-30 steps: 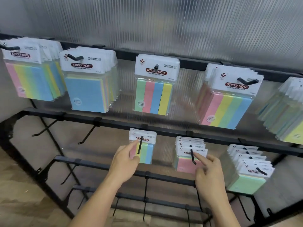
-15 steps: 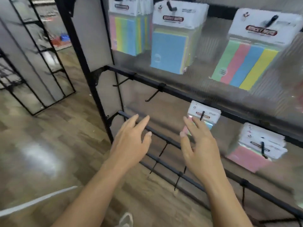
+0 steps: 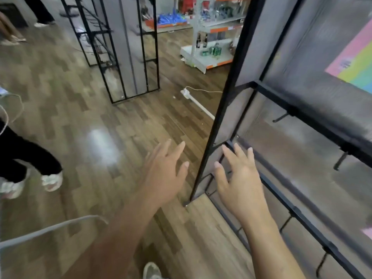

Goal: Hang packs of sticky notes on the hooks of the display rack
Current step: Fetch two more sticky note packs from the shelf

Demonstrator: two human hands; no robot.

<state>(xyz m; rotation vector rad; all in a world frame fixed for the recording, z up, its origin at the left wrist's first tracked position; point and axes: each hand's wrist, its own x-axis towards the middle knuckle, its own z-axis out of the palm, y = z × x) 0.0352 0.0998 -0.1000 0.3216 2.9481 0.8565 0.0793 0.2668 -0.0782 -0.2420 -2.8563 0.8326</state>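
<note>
Currently reaching out low with the left hand [image 3: 163,176] over the brown wood-plank floor [image 3: 80,117], fingers spread and holding nothing. Holding the right hand [image 3: 239,180] just in front of the lower corner of the black metal display rack with ribbed translucent panels [image 3: 302,107], its fingers [image 3: 238,156] likewise spread apart and empty; not possible to tell whether brushing the frame or only passing before it. Looking mostly away from the stock: catching only a corner of one pastel-striped pack of sticky notes [image 3: 354,63] hanging at the upper right edge, well apart from both hands, with bare black hooks [image 3: 280,117] jutting from the crossbars below it. Carrying no pack at all, so probably going to fetch more. Risking, from here, a knock of the right wrist or fingers against a protruding hook or the rack's upright while looking aside; risking too a trip on the white power strip with its cable [image 3: 189,93] lying on the floor ahead, or a bump into the other person in black trousers and white trainers [image 3: 24,156] standing near on the left.
</note>
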